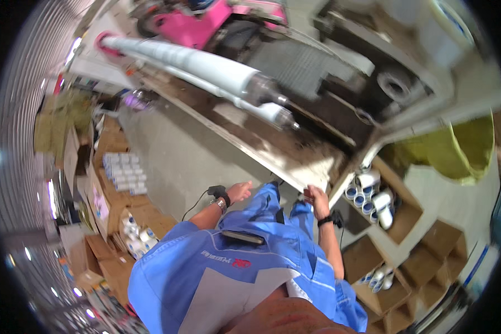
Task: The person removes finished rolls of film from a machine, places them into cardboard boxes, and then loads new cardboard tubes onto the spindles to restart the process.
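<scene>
My left hand [239, 192] hangs in front of my blue trousers, fingers loosely stretched and holding nothing. A metal watch [221, 205] and a small black strapped-on device [217, 192] with a cable sit on that wrist. By the corner of the machine's pale front ledge [295, 179] is my right hand [318, 201], its fingers partly spread and nothing visible in them. Whether it touches the ledge I cannot tell. A black band [324, 221] circles the right wrist. Beyond both hands, a thick white roller [200, 65] and a thinner one [206, 86] lie along the machine.
To the right, an open cardboard box [409, 214] holds white rolls with blue ends [383, 209]; more boxes [437, 253] stand behind it. At left, stacked white rolls [125, 172] rest on cardboard. A yellow bag [467, 147] hangs at right. Pink machine parts [192, 25] are at the top.
</scene>
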Demonstrator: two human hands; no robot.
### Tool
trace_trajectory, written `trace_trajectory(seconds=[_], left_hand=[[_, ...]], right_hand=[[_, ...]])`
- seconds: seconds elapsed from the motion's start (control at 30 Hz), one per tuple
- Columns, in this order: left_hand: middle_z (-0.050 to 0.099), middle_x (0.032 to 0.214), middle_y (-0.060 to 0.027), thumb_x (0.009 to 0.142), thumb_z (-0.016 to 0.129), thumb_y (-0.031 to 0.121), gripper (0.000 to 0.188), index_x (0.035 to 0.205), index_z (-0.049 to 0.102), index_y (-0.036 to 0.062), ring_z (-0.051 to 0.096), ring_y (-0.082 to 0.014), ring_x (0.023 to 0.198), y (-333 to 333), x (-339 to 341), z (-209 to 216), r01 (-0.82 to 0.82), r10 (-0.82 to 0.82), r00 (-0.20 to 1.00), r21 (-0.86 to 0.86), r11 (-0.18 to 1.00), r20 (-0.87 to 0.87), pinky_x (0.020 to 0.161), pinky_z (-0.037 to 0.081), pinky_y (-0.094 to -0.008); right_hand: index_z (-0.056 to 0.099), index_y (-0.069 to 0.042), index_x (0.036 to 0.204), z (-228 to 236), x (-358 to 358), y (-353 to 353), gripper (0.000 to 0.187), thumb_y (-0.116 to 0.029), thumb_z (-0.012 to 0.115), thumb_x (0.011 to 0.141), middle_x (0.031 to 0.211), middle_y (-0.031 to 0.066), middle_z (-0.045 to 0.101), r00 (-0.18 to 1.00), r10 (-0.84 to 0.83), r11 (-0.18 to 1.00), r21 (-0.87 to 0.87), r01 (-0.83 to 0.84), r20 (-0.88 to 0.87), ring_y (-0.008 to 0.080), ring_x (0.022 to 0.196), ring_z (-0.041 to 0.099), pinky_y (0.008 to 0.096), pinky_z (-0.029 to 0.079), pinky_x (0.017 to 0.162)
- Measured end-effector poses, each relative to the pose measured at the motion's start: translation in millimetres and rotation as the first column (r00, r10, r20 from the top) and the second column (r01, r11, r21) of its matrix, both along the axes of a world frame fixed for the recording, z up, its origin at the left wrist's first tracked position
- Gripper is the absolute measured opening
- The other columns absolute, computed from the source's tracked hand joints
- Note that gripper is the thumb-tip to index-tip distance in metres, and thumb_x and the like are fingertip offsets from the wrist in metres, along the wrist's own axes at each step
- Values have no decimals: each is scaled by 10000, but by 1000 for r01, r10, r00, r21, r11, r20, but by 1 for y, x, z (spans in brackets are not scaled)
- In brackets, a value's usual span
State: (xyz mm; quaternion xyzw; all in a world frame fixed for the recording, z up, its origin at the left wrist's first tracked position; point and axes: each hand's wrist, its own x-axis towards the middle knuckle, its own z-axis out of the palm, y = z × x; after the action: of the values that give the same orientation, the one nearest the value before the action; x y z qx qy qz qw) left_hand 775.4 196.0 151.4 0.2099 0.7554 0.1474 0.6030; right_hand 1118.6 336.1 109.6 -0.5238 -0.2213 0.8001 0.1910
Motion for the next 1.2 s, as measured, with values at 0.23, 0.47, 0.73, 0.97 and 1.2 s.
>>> trace_trajectory(seconds=[0.23, 0.47, 0.73, 0.97, 1.2], left_hand=[[477, 1436, -204, 916, 440, 725, 877, 1487, 382, 63, 474, -334, 1313, -5, -154, 24, -626, 626, 779, 94, 774, 33, 1074, 386, -492], [356, 1536, -197, 839, 578, 729, 1019, 1557, 227, 99, 380, -363, 1377, 97, -414, 32, -832, 849, 503, 357, 424, 163, 1094, 346, -521], [375, 1455, -98, 924, 541, 574, 759, 1529, 305, 180, 406, -315, 1266, 203, -630, 57, -786, 888, 421, 563, 256, 184, 874, 465, -442], [676, 1105, -65, 923, 622, 415, 561, 1361, 483, 94, 639, -249, 1010, 185, -840, -58, 8, 617, 705, 873, 487, -350, 923, 500, -400], [668, 1130, -67, 912, 634, 409, 556, 1349, 496, 94, 626, -248, 1037, 265, -810, -56, -834, 844, 282, 551, -19, 456, 948, 483, -410]], right_hand=[[596, -82, 1231, 61, -61, 28, 573, -578, 538, 949, 1243, 159, 598, 910, -264, 957, -202, 207, -318, 341, 1173, 566, 555, 513, 944], [547, 11, 1244, 96, -198, 90, 768, -667, 572, 885, 1217, 182, 607, 847, -423, 906, -118, 407, -322, 374, 1144, 582, 636, 497, 915], [512, -110, 1368, 96, -318, 125, 704, -622, 528, 885, 1278, 148, 612, 722, -688, 724, 0, 690, -70, 340, 1167, 595, 582, 481, 946], [583, -40, 1269, 129, -369, 141, 480, -416, 555, 971, 1249, 130, 642, 624, -774, 633, -86, 770, -111, 321, 1169, 602, 524, 512, 979], [589, -52, 1252, 130, -365, 144, 441, -385, 569, 965, 1235, 119, 641, 533, -846, 533, 36, 846, -16, 307, 1159, 599, 506, 504, 983]])
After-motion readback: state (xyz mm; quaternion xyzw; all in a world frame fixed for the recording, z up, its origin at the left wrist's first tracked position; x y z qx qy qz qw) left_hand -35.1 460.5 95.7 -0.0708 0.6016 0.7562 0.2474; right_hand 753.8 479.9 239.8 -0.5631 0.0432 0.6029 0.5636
